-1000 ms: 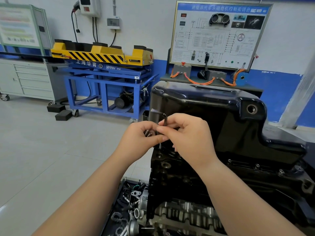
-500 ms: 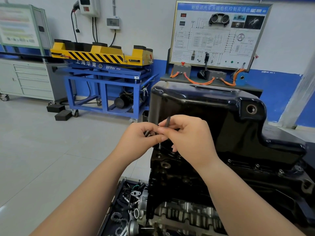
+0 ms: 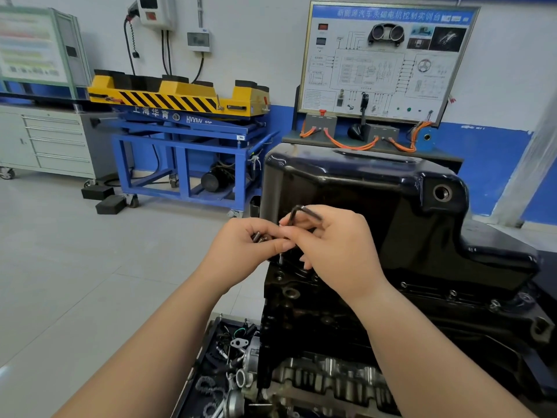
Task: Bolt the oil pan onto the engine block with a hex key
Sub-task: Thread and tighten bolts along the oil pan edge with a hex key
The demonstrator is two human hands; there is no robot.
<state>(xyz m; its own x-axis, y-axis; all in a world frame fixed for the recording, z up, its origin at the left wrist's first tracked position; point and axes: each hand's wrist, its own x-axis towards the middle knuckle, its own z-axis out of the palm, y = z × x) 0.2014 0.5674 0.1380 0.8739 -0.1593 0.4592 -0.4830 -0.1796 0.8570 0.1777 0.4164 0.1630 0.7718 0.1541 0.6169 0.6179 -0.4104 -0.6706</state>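
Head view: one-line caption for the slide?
Right hand holds a hex key at the oil pan corner; left hand grips loose bolts.

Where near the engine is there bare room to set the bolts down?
The top of the oil pan is bare; so is the floor between the engine block and the blue stand. The parts tray below is crowded with loose parts.

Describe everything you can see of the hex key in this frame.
The hex key is a slim, dark, L-shaped metal rod. Its bend sits uppermost, and the short arm slants right over the right hand. That hand pinches the long arm, which runs down in front of the black oil pan. The left hand, holding small bolts, meets those fingers beside it. The key's lower end is hidden behind the fingers.
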